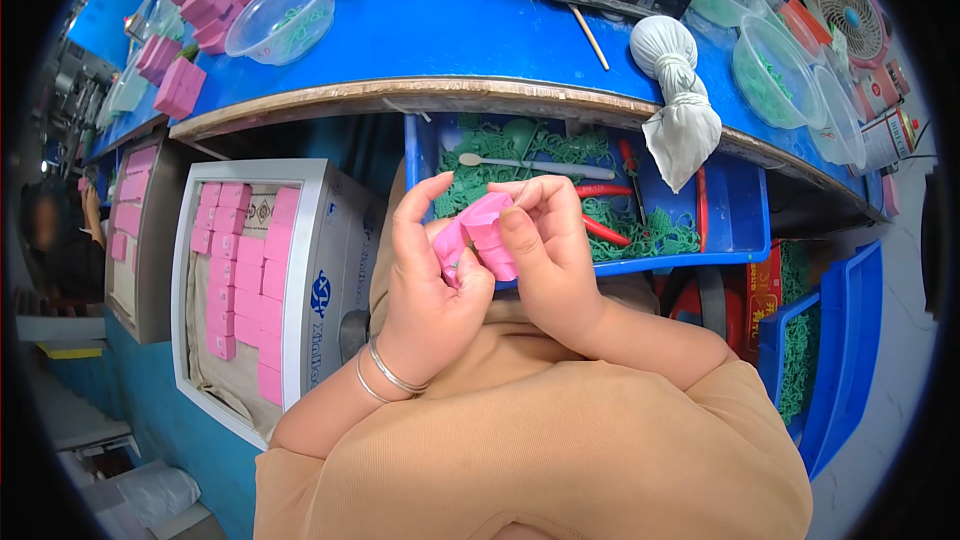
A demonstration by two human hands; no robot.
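Both of my hands grip a pink rubber mould (486, 228) in front of my chest, and it is bent apart along a split. My left hand (425, 285) has its thumb pressed at the split, where a bit of green shows. On the other side, my right hand (552, 252) wraps the block with its thumb on top. Just beyond is a blue tray (745, 248) of tangled green pieces (665, 237). In it lie a white-handled tool (550, 168) and red-handled pliers (605, 231).
A white-rimmed box (310, 200) of pink moulds (247, 277) stands at left. On the blue bench (450, 35) are a clear bowl (280, 20), stacked pink moulds (207, 2) and a tied cloth bag (668, 52). Blue bins (850, 340) stand at right. Another person sits far left.
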